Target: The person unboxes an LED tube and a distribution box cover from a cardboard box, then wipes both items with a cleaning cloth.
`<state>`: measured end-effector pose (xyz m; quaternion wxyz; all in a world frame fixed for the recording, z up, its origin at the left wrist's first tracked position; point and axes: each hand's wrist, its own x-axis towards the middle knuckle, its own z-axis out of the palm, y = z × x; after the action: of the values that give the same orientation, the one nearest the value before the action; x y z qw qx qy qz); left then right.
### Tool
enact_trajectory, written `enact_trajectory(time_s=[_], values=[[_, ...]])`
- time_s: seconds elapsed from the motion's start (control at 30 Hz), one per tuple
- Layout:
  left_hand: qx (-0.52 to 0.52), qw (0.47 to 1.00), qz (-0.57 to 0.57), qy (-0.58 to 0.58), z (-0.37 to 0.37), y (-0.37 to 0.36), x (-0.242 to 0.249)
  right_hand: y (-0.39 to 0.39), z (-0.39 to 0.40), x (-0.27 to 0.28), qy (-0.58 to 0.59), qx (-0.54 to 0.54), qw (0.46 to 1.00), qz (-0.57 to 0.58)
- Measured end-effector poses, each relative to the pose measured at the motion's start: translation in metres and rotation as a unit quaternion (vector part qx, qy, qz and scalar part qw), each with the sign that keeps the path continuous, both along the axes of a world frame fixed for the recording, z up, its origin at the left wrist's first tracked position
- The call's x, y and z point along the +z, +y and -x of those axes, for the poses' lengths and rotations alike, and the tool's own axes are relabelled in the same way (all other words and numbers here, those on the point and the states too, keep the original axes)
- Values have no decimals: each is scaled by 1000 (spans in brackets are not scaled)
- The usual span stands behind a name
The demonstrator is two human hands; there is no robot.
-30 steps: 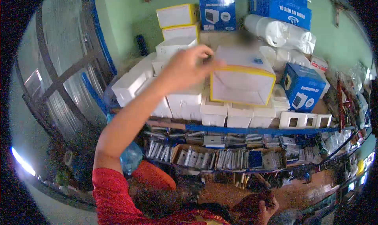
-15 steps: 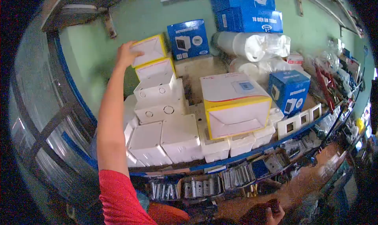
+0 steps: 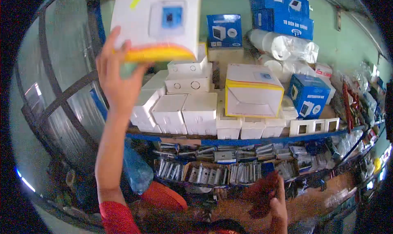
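Observation:
My left hand (image 3: pixel 116 72) is raised at the upper left. Its fingers and thumb grip the lower end of a white cardboard box (image 3: pixel 159 19) with a yellow-and-red edge and a blue device printed on it. The box is up close and partly cut off by the top of the view. Low on the right, my right hand (image 3: pixel 279 205) is closed at a dark red, limp-looking thing (image 3: pixel 260 193), whose kind I cannot make out. Behind the raised box, white plastic junction boxes (image 3: pixel 199 111) stand stacked on the shelf.
Another white-and-yellow box (image 3: pixel 254 97) rests on white plastic boxes, beside a blue distribution box carton (image 3: pixel 309 95). Blue cartons (image 3: pixel 282 19) lie above plastic-wrapped rolls (image 3: pixel 282 46). The shelf's blue edge (image 3: pixel 245 140) runs above trays of small parts (image 3: pixel 245 173).
My left hand has lifted the top white-and-yellow box off its stack and brought it closer. My right hand has risen further into view with the dark red thing. The view has shifted.

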<state>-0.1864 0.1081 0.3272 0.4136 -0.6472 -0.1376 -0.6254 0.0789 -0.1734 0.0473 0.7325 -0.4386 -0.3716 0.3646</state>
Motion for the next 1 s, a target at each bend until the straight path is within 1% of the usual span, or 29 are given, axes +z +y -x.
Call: enact_trajectory(time_s=[0.03, 0.1, 0.13, 0.17, 0.2, 0.23, 0.27, 0.3, 0.37, 0.4, 0.43, 0.47, 0.53, 0.57, 0.63, 0.67, 0.7, 0.77, 0.8, 0.83, 0.87, 0.93, 1.0], values=[[-14, 1000, 5, 7, -1, -27, -20, 5, -5, 30, -5, 75, 997, -7], [-79, 996, 6, 35, -7, -72, -62, 11, -27, 21, -74, 88, 991, -63], [-29, 998, 36, 53, -9, -99, -89, 18, -35, 18, -100, 128, 983, -83], [14, 978, 161, 130, 2, -125, -127, 20, -29, 38, -80, 125, 981, -122], [-16, 974, 167, 155, -8, -140, -151, 23, -24, 58, -61, 124, 977, -160], [-46, 967, 174, 179, -19, -154, -174, 17, -30, 58, -77, 169, 975, -125], [-76, 959, 182, 204, -30, -169, -197, 13, -37, 47, -75, 188, 975, -87], [-150, 945, 194, 218, -44, -176, -217, 10, -44, 37, -73, 206, 975, -48], [-207, 935, 220, 184, -67, -187, -258, -3, -58, 3, -38, 191, 980, 34], [-233, 930, 233, 161, -77, -191, -273, -15, -53, 1, -17, 139, 990, 27], [-271, 912, 257, 171, -83, -194, -279, -23, -53, -2, -21, 101, 995, 14], [-273, 886, 307, 215, -84, -201, -278, -32, -53, -11, -22, 66, 998, 6], [-262, 827, 398, 297, -93, -214, -240, -49, -63, -28, -133, -47, 990, -17], [-265, 810, 409, 328, -96, -209, -226, -53, -68, -38, -193, -98, 976, -31], [-317, 777, 438, 323, -119, -202, -207, -68, -76, -53, -310, -177, 934, -15], [-339, 761, 454, 317, -129, -197, -201, -74, -78, -60, -348, -202, 915, -13], [-321, 751, 440, 374, -141, -196, -197, -80, -79, -68, -385, -229, 894, -11], [-281, 728, 399, 482, -167, -196, -191, -94, -80, -67, -457, -244, 856, -1], [-297, 715, 390, 498, -173, -194, -190, -99, -80, -67, -491, -254, 834, 2], [-313, 699, 382, 516, -177, -191, -192, -105, -75, -73, -457, -274, 846, 8], [-331, 681, 373, 536, -182, -191, -193, -109, -73, -73, -483, -278, 830, 13], [-327, 650, 387, 567, -188, -194, -191, -120, -67, -74, -531, -289, 796, 28], [-314, 619, 398, 600, -192, -197, -190, -125, -64, -83, -523, -291, 801, 6]])
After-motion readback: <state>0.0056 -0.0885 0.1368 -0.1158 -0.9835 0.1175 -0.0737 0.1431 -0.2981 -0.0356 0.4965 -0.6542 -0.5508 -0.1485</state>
